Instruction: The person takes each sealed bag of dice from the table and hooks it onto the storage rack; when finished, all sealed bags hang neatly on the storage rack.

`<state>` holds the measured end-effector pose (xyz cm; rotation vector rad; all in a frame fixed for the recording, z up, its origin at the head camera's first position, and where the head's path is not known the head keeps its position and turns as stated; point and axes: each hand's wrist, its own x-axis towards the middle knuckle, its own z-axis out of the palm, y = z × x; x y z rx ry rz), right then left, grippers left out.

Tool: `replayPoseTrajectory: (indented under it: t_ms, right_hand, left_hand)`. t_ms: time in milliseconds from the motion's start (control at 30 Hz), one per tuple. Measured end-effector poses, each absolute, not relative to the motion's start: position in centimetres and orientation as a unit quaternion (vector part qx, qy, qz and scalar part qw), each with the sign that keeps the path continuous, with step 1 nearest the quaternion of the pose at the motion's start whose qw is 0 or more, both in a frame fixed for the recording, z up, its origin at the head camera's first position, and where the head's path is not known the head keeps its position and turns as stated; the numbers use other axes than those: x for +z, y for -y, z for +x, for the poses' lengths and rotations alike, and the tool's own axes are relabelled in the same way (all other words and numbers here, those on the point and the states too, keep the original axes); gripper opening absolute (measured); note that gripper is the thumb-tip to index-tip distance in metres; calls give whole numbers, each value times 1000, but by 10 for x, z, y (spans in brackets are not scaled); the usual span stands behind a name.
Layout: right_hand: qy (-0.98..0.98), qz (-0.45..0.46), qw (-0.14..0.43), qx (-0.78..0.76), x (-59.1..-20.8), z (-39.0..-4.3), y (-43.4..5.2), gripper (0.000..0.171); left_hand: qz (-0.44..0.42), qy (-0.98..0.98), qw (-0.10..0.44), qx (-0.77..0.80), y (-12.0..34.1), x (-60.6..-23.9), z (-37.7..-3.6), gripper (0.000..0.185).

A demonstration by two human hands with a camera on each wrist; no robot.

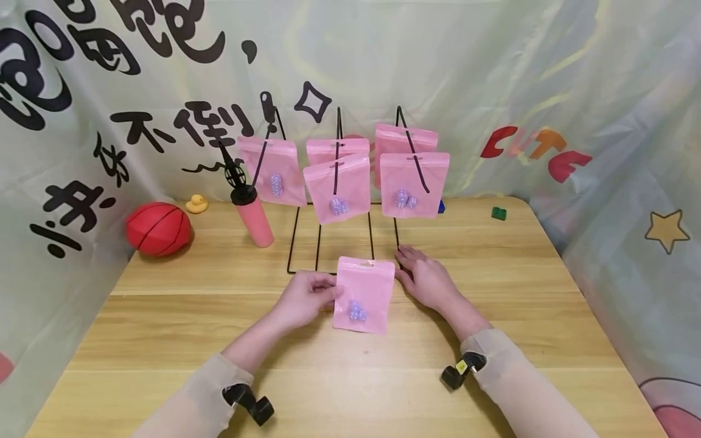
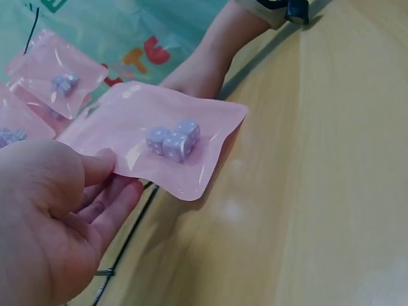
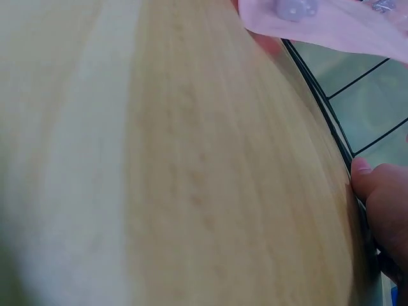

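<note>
Head view: we see the pink pouch (image 1: 364, 294) on the worktop (image 1: 164, 340), just in front of the wire rack (image 1: 328, 243).
Long axis: toward the rack.
Left hand (image 1: 306, 298): pinches its left edge.
Right hand (image 1: 427, 280): flat, fingers relaxed, just right of it.

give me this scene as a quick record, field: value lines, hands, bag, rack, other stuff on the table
left hand: pinches the left edge of the pink bag
right hand: rests flat on the table, by the bag's right edge, holding nothing
pink bag: held just above the table, three pale purple dice inside
wire rack: black, behind the hands, five more pink bags hanging on it
table: light wood
other items: red ball, yellow duck, pink pump, green block
</note>
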<state>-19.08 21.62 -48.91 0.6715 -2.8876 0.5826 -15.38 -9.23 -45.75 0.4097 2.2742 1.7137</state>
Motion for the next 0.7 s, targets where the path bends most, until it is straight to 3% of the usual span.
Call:
replayPoseTrajectory:
  t_ms: [133,433,700]
  right_hand:
    - [952,223,68,199,-489,-190,-215,56]
    - [953,223,67,195,-489,-188,-214,58]
    - [953,222,66,195,-491,-189,-216,58]
  left_hand:
    - [167,-813,70,553,98,-448,-156,6]
    - [197,-815,-13,545,114,-425,-159,7]
    - [210,-802,-55,556,127,-390,-153,7]
